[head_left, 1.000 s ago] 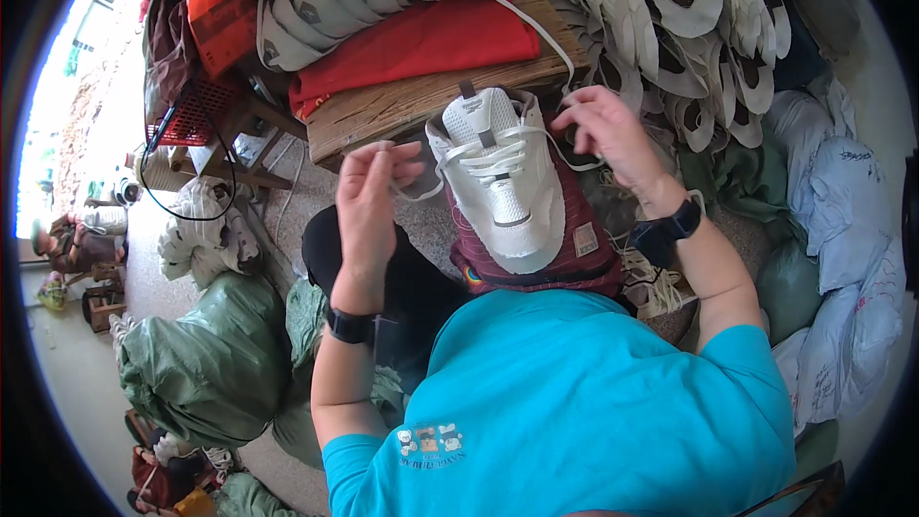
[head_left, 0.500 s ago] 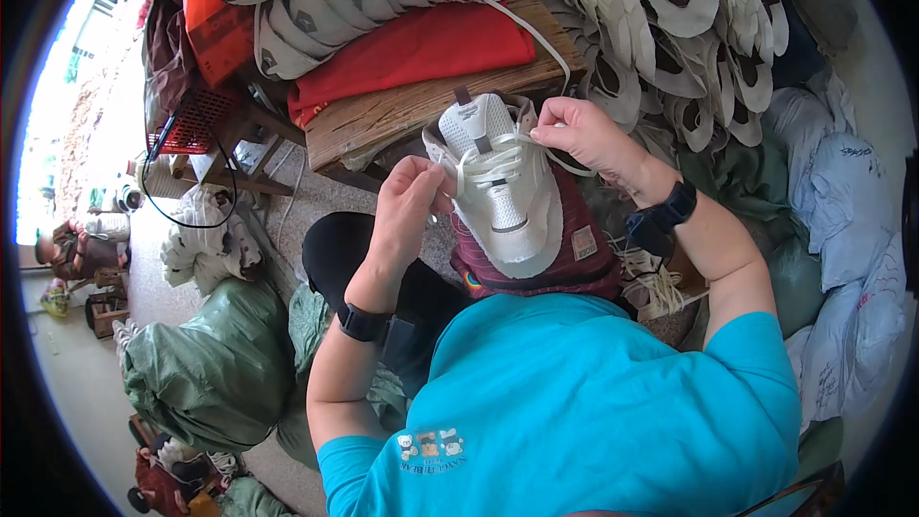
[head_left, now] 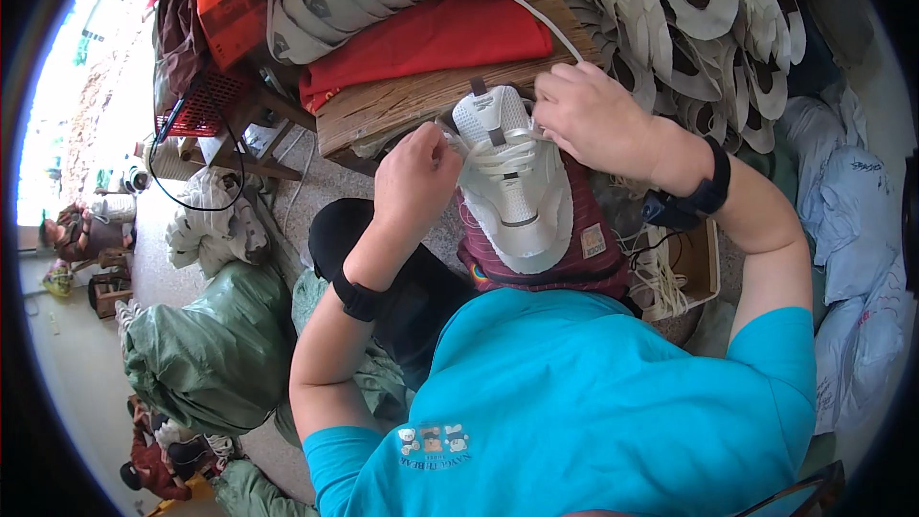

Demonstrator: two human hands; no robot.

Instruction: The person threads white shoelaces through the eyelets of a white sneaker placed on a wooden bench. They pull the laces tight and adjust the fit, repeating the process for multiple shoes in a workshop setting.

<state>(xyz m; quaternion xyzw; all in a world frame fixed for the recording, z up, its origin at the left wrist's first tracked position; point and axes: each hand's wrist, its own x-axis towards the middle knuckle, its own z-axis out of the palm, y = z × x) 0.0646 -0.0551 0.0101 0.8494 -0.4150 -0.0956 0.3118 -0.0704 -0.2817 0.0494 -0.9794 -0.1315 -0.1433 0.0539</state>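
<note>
Far left, bulging green plastic sacks (head_left: 206,349) sit on the floor, a red wire basket (head_left: 196,101) above them. Moving in, the person's left hand (head_left: 414,177) is closed in a pinch on a white flat lace (head_left: 458,146), just beside the shoe's throat. And there is the piece itself: a white mesh-and-leather shoe upper (head_left: 512,182), unsoled, lying on the dark red striped cloth (head_left: 574,258) over the lap, tongue end up against the edge of the rough wooden table (head_left: 402,105). The right hand (head_left: 593,120) is curled over the top of the tongue, fingers clamped on the lace end there. By the look of it, this upper is light and floppy, soft enough to buckle if pulled one-sided, so the firm eyelet row and the tongue seem the places to grip; the lace looks thin and liable to slip. Further right, stacked white shoe uppers (head_left: 708,29) fan across the table, pale blue sacks (head_left: 842,211) beyond.
</note>
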